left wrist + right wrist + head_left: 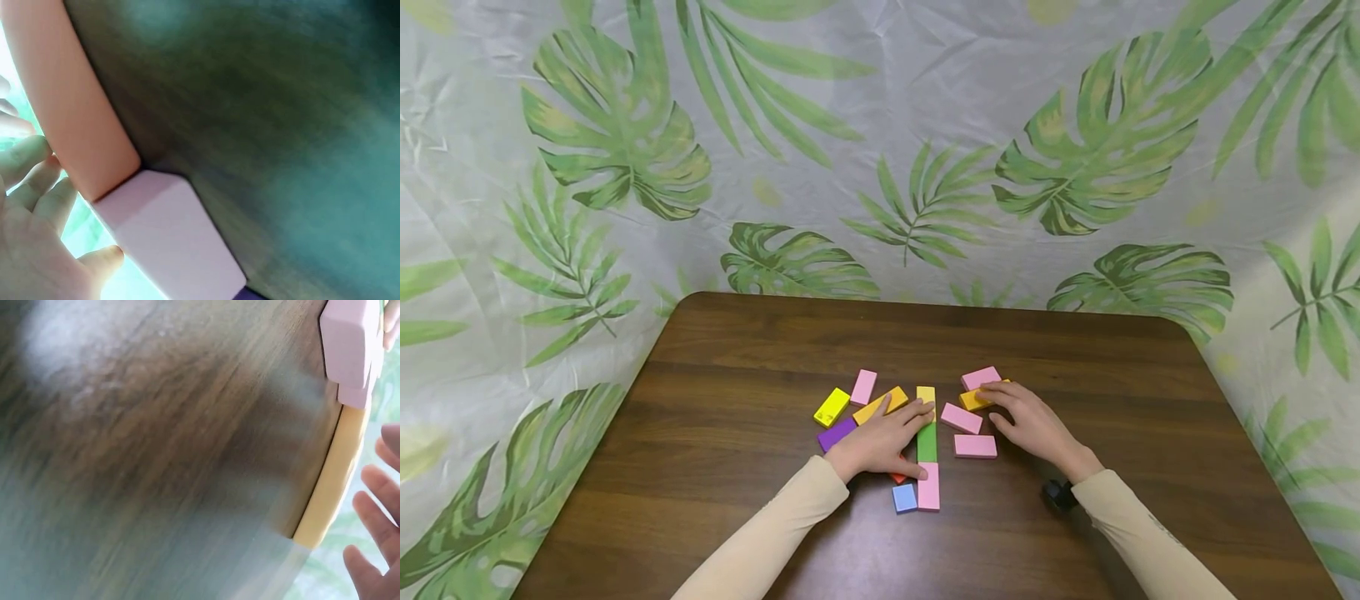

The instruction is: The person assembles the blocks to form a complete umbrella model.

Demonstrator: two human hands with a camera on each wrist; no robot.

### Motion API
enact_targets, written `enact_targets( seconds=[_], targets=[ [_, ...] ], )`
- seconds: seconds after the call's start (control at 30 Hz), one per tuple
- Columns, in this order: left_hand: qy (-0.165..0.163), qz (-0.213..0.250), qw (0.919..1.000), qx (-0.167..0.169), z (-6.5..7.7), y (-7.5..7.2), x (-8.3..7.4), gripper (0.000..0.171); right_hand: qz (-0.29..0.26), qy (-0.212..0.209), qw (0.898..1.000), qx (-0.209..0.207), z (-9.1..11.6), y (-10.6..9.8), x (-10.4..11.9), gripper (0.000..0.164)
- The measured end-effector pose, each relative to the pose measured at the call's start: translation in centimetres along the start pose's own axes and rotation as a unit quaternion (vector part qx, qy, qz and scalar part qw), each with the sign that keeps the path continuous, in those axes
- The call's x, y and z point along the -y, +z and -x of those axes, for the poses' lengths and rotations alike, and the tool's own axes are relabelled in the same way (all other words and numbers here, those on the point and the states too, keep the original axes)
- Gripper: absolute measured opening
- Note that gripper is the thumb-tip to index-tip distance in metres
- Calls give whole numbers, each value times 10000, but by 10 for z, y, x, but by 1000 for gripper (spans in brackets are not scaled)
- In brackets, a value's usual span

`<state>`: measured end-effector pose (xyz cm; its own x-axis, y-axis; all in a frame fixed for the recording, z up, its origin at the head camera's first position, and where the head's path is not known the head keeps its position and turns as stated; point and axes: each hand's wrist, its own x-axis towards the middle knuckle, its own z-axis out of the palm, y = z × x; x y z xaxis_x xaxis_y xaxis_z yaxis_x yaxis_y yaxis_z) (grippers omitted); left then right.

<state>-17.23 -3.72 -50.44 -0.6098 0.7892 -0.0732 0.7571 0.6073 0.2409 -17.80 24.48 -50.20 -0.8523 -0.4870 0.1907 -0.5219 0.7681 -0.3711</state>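
My left hand (880,437) lies spread over several wooden blocks in the head view. Its fingertips rest on a pale yellow block (926,393), and its thumb touches a pink block (928,492). Between these two sits a green block (927,443), making a straight row. Partly under the hand are an orange block (891,403), a purple block (837,434) and a red block (898,478). My right hand (1033,423) reaches in from the right, its fingertips on a yellow-orange block (972,400) and its thumb apart from it.
Beside the right hand lie pink blocks (975,447) in a loose group. A light blue block (905,498) is at the row's near end. Left of the row are a bright yellow block (832,407) and another pink piece (863,387). The brown table (737,350) meets a leaf-patterned cloth (925,125) behind.
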Motion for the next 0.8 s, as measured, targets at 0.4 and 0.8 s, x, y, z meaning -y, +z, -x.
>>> enact_targets(
  seconds=[0.4, 0.8],
  targets=[
    [-23, 5, 10000, 91, 0, -2, 0, 86, 257, 129, 9994, 181, -7, 5, 1, 41],
    [-39, -3, 10000, 83, 0, 0, 1, 87, 378, 123, 9991, 133, -18, 8, -2, 40]
  ],
)
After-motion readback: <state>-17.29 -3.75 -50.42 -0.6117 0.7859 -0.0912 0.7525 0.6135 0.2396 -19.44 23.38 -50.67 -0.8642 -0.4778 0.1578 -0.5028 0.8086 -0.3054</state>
